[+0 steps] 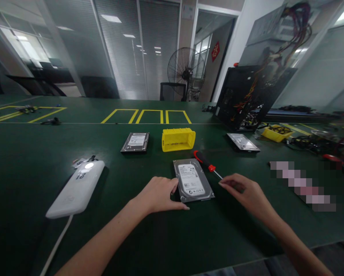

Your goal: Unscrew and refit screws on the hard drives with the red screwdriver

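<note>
A silver hard drive with a white label lies flat on the green table before me. My left hand is at its near left corner, fingers by the left side and thumb stretched out along the front edge, apart from the fingers. Just right of the drive is a screwdriver with a red and black handle, pointing toward me. The fingertips of my right hand pinch its metal shaft close to the tip, which they hide.
Behind the drive stands a yellow bin on its side. Other hard drives lie at left and right. A white power bank with a cable is at left; an open computer case stands at back right.
</note>
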Demonstrator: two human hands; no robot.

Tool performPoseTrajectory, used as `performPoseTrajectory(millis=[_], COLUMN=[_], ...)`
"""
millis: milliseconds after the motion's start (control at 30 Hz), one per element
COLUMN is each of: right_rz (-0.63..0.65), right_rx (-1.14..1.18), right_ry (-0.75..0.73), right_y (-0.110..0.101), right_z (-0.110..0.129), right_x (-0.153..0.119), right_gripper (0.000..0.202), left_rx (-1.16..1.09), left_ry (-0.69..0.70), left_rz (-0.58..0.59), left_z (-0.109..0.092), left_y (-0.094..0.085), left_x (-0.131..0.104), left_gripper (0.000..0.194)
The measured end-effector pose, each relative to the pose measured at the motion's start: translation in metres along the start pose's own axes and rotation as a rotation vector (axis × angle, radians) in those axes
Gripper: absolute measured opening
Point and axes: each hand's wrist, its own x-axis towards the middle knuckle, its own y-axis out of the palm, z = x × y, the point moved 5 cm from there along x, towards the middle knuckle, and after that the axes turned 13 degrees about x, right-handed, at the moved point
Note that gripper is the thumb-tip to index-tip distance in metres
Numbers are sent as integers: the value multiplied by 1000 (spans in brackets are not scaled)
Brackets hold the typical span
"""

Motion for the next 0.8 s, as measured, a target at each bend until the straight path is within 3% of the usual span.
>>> performPoseTrajectory(millis=[100,300,467,600,733,800], right_rz=[-117,21,63,-32,-180,-232], right_rx=[-159,-297,-322,94,1018,1326], right_ry=[39,81,76,15,-5,-60], right_y=[-10,16,36,10,-26,-35], right_z=[-5,16,10,-3,8,23], right_x=[19,86,112,113,102,95], right_gripper=[41,68,56,41,30,32], left_rx=[-3,9,-15,1,-23,-31], left_ry=[3,-1,-3,-16,-25,-32], left_rz=[2,-8,-60,-84,-91,-92], left_z=[0,-2,-3,-4,-4,-4], left_y=[0,-1,0,1,0,-1], left_x=[0,0,0,1,1,0], left_gripper=[60,57,51,50,50,52])
